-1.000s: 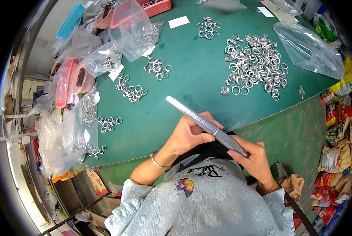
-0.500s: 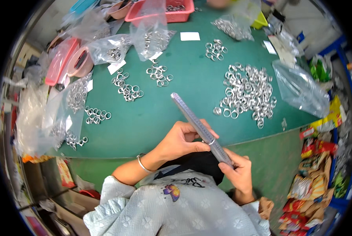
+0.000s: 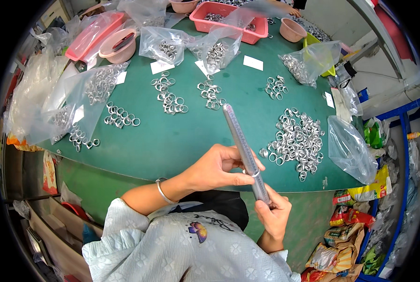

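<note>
A grey tapered ring mandrel (image 3: pixel 238 132), marked along its length, slants up and away over the table's near edge. My right hand (image 3: pixel 274 214) is closed round its lower, thicker end. A silver ring (image 3: pixel 256 174) encircles the mandrel a little above that grip. My left hand (image 3: pixel 218 168) pinches at this ring, thumb in front and fingers behind the mandrel; the fingertips behind are partly hidden. To the right of the mandrel lies a large heap of silver rings (image 3: pixel 298 143). Beyond its tip sits a smaller cluster of rings (image 3: pixel 210 93).
More ring clusters (image 3: pixel 171 96) lie on the green table (image 3: pixel 172 141). Clear plastic bags of rings (image 3: pixel 104 82), white paper slips (image 3: pixel 253 63) and pink trays (image 3: pixel 196 21) stand along the left and back. A plastic bag (image 3: pixel 350 148) rests at the right edge.
My view has shifted, showing more of the table's far side. The mandrel stands steeper now. Both hands keep their hold on the ring and mandrel.
</note>
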Tool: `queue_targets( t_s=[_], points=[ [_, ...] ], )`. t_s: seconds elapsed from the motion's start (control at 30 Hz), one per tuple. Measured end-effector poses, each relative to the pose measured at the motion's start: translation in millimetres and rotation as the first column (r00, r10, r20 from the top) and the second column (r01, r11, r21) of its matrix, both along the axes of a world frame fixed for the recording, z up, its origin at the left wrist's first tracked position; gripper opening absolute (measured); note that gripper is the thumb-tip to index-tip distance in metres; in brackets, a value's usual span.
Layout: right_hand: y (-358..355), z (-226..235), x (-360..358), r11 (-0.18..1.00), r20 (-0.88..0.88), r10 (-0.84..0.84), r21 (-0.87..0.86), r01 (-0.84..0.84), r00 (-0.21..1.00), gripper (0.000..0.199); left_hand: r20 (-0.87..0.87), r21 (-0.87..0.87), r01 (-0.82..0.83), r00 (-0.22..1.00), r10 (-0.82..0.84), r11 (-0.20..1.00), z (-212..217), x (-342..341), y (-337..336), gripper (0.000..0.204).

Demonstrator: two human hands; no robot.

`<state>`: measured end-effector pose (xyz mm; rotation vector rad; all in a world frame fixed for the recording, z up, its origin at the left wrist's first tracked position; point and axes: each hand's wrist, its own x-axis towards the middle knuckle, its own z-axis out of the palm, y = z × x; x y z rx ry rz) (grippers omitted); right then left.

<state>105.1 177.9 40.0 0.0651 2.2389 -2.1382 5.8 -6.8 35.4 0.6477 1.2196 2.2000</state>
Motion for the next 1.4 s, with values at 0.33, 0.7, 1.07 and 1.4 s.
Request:
queue_targets(
  t_s=[0.33, 0.7, 1.07, 1.4],
  points=[
    [-9.7, -0.3, 5.8, 0.978, -0.141, -0.079, 0.180, 0.104, 0.987, 0.038, 0.097, 0.103, 0.046, 0.994, -0.056, 0.994, 11.4, 7.5, -2.4, 0.030],
    [-18.8, 2.5, 11.3, 0.905, -0.346, -0.070, 0.372, 0.205, 0.936, 0.040, 0.068, 0.088, 0.029, 0.997, -0.035, 0.996, 13.7, 16.6, -2.0, 0.029],
    [-18.5, 9.2, 17.5, 0.917, -0.274, -0.051, 0.367, 0.154, 0.960, 0.040, 0.094, -0.022, -0.025, 0.995, 0.027, 0.999, 17.3, 21.9, 0.8, 0.024],
    [-14.2, 16.2, 23.5, 0.990, 0.007, -0.118, -0.075, 0.118, 0.993, 0.039, 0.154, -0.010, -0.020, 0.988, 0.021, 1.000, 16.2, 23.2, 2.0, 0.038]
  ],
)
